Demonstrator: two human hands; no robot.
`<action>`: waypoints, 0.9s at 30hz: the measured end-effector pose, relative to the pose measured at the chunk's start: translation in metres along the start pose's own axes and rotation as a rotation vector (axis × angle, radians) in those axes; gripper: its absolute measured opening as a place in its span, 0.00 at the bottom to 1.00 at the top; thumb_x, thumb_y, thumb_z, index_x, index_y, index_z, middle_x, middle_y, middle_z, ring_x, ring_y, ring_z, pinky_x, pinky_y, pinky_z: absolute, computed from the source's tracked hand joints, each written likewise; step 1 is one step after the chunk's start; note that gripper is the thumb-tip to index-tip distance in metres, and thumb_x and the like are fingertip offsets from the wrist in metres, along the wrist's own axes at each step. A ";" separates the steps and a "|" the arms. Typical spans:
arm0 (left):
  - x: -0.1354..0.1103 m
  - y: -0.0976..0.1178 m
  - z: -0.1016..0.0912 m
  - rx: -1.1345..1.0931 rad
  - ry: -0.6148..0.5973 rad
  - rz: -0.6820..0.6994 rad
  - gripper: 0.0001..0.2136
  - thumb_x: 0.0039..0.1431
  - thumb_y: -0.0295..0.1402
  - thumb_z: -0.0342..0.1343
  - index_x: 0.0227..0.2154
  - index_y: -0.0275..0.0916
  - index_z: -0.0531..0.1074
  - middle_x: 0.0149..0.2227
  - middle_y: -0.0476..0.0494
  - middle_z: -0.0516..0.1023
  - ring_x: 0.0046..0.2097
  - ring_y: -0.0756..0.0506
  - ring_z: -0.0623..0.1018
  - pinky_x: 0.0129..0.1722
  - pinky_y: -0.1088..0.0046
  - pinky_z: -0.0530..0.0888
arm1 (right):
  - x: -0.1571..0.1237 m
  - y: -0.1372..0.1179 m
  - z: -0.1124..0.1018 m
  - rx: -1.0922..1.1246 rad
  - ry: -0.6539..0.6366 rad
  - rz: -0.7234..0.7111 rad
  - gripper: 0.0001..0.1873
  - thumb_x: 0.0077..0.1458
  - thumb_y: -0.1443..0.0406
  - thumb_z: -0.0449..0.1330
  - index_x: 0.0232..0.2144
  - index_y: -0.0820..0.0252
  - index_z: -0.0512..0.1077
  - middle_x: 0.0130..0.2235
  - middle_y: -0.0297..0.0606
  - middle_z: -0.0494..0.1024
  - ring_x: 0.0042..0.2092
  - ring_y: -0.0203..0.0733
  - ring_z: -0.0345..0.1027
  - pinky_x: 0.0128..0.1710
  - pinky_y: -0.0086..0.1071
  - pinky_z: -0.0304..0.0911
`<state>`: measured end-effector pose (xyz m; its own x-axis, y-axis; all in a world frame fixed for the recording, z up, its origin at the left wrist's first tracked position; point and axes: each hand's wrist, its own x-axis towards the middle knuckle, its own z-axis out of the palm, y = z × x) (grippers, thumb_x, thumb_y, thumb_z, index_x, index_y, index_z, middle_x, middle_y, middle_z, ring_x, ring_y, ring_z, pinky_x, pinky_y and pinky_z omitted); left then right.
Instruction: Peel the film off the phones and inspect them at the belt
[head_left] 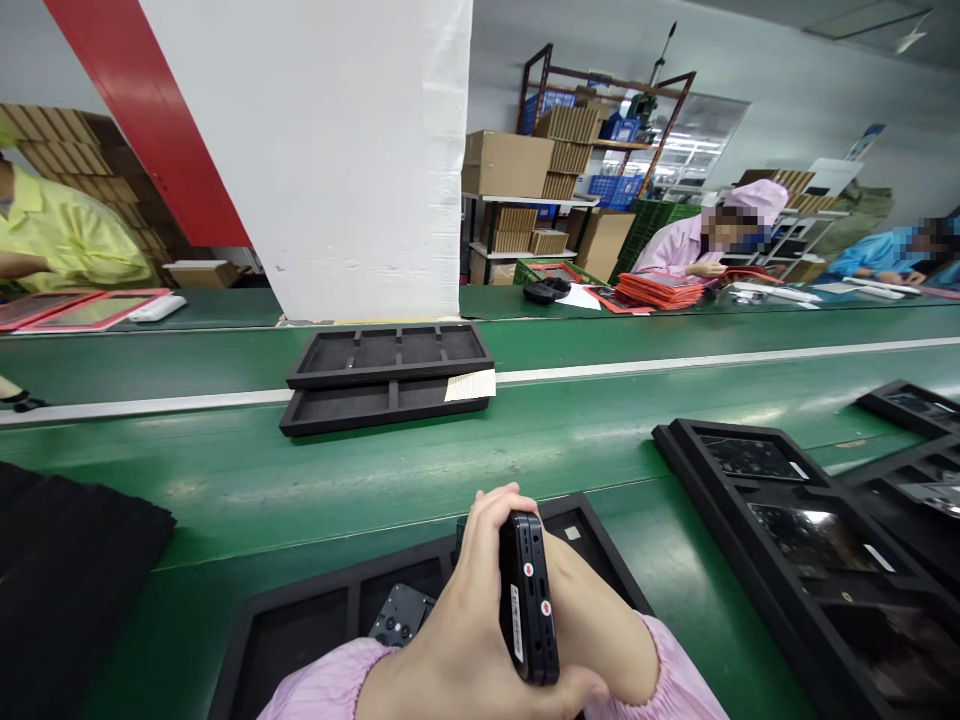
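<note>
In the head view my left hand is closed around a black smartphone stood on its long edge. Its port end faces me, with two small round red-and-white stickers, and a white label shows on its side. Whether this is one thick phone or two pressed together, I cannot tell. My right hand reaches behind the phone; its fingers are hidden. Beneath both hands lies a black compartment tray. Inside it, left of my left wrist, a dark phone shows its round camera lenses.
Black trays of phones stand at the right. Two stacked black trays with a paper sheet sit across the green bench. Black foam sheets lie left. Co-workers sit beyond, near stacked red-edged items.
</note>
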<state>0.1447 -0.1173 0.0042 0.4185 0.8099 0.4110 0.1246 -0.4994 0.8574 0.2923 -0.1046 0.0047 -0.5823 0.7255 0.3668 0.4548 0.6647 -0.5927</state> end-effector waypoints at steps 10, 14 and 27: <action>0.003 0.005 -0.004 -0.085 -0.067 0.073 0.48 0.40 0.29 0.71 0.60 0.58 0.48 0.60 0.42 0.60 0.68 0.29 0.58 0.66 0.34 0.50 | -0.002 -0.014 -0.006 -0.101 0.081 -0.012 0.32 0.60 0.70 0.55 0.63 0.57 0.48 0.54 0.49 0.70 0.55 0.48 0.69 0.52 0.42 0.73; 0.006 0.001 -0.007 -0.241 -0.010 0.078 0.44 0.39 0.27 0.70 0.59 0.55 0.55 0.58 0.43 0.64 0.66 0.32 0.61 0.68 0.47 0.57 | -0.003 -0.006 -0.007 -0.020 0.101 0.026 0.35 0.60 0.67 0.58 0.64 0.51 0.48 0.55 0.47 0.70 0.56 0.48 0.69 0.52 0.41 0.71; 0.088 -0.089 -0.082 -1.362 0.902 -0.430 0.05 0.50 0.29 0.60 0.30 0.32 0.75 0.33 0.41 0.79 0.35 0.47 0.78 0.42 0.73 0.75 | 0.082 0.102 0.027 0.777 -0.043 0.690 0.30 0.47 0.45 0.68 0.39 0.64 0.73 0.37 0.42 0.79 0.36 0.40 0.74 0.36 0.31 0.69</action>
<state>0.0964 0.0239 -0.0101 -0.1070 0.9522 -0.2860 -0.9278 0.0078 0.3731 0.2729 0.0183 -0.0447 -0.3911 0.8874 -0.2442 0.1474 -0.2015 -0.9683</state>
